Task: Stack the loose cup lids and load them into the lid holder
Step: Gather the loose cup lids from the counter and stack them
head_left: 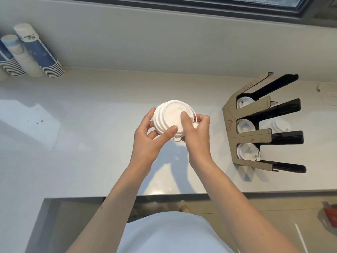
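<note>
Both hands closed round small lid stack [170,119] above desk [91,125]: left hand [151,136] cupping rim, right hand [196,130] pressing top. Thin, light, slippery plastic; grip rims. Lid holder [251,132] right of hands.

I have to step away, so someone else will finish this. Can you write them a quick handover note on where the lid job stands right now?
Left hand: grips the stack of white cup lids from the left, thumb on top.
Right hand: grips the same stack from the right, a fingertip pressing the top lid.
The stack is held above the white counter, not yet in the lid holder to the right.
Done: loose lids gathered and stacked; the holder's three slots already show lids.
Left: square the stack, load it into a slot.
</note>
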`<state>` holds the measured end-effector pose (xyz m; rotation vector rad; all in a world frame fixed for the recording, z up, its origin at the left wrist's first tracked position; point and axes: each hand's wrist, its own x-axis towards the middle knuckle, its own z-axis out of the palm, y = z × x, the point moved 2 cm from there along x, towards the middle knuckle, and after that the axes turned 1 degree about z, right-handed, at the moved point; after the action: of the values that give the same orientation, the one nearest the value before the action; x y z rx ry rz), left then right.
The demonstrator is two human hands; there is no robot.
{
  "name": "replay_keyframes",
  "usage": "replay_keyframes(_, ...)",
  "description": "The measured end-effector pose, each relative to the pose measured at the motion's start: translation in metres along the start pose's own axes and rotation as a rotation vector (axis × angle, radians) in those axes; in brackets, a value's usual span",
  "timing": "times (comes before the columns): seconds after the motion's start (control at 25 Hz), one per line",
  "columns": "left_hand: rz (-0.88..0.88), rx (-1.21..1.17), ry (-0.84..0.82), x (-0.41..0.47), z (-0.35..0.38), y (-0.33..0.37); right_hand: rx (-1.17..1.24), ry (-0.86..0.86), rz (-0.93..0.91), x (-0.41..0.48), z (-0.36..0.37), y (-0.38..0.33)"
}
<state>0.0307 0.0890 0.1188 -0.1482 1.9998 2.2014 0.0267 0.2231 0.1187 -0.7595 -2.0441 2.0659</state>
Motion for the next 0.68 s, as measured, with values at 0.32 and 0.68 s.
replay_keyframes(0.32,0.032,-0.025,0.014,0.0,0.01,0.002,-0.016,-0.108,-0.073,0.0,-0.013,-0.006)
replay_keyframes(0.68,0.054,-0.069,0.013,0.006,0.009,0.002,-0.025,-0.163,-0.037,0.005,-0.026,-0.016)
